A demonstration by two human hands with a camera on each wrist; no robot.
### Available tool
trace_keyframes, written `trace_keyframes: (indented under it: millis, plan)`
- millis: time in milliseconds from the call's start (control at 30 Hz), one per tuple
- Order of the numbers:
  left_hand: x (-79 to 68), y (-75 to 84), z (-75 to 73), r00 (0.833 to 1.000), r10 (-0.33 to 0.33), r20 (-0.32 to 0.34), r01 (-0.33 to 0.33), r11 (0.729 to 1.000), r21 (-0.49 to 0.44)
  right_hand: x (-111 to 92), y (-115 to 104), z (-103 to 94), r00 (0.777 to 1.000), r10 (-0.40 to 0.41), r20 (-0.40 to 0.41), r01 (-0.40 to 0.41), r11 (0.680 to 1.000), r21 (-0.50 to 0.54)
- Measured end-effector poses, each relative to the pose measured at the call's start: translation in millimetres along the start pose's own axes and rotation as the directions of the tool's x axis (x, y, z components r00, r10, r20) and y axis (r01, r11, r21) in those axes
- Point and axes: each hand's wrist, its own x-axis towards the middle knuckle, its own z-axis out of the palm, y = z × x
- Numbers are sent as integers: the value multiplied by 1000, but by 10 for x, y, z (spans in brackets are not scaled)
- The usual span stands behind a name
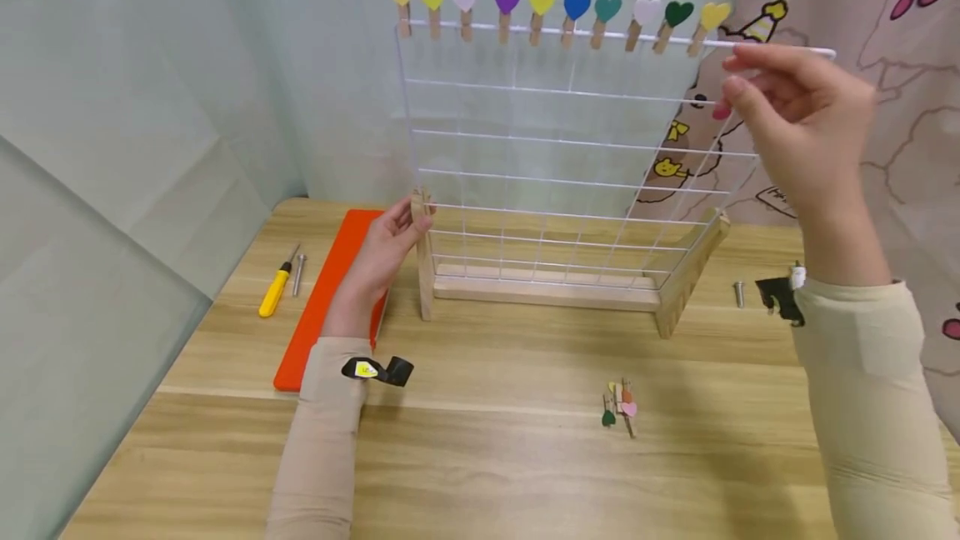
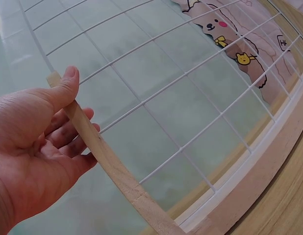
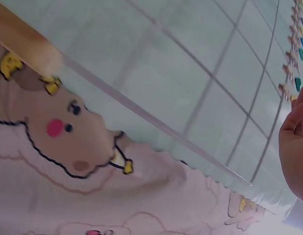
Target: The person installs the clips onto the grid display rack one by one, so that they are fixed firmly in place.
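Note:
A white wire grid rack (image 1: 570,140) stands in a wooden base (image 1: 547,292) on the table. Along its top wire sits a row of small wooden clothespins with coloured hearts, the last a yellow heart clothespin (image 1: 715,17) at the right. My left hand (image 1: 386,244) grips the left wooden post (image 2: 88,129), thumb in front and fingers behind. Beside the yellow clothespin, my right hand (image 1: 806,102) is raised at the top wire's right end, thumb and forefinger a little apart with nothing showing between them. Only part of this hand (image 3: 296,142) shows in the right wrist view.
Several loose heart clothespins (image 1: 621,408) lie in front of the rack. To the left are a red flat case (image 1: 322,307), a yellow-handled screwdriver (image 1: 276,288) and a metal bolt (image 1: 299,275). Another bolt (image 1: 739,294) lies at the right. A patterned pink cloth (image 1: 900,107) hangs behind.

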Motion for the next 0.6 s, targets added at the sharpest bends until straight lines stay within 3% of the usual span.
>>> trace_keyframes:
  millis: [133, 233, 333, 500, 533, 600]
  plan:
    - [4, 0, -5, 1000, 5, 2, -5, 1000, 2, -396, 133, 92, 985, -12, 175, 16, 1000, -22]
    - [12, 1, -6, 1000, 10, 2, -10, 1000, 1, -786, 371, 160, 928, -10, 371, 60, 991, -124]
    - [14, 0, -2, 1000, 9, -3, -9, 1000, 5, -1225, 616, 215, 834, 41, 550, 68, 982, -177]
    - [23, 1, 6, 1000, 5, -6, -5, 1000, 10, -1874, 746, 218, 632, 195, 750, -29, 973, -229]
    - [25, 1, 5, 1000, 5, -7, -5, 1000, 7, -1977, 752, 205, 601, 208, 772, -38, 972, -232]
    - [24, 1, 1, 1000, 6, -12, -6, 1000, 1, -2146, 745, 171, 560, 222, 798, -51, 971, -234]
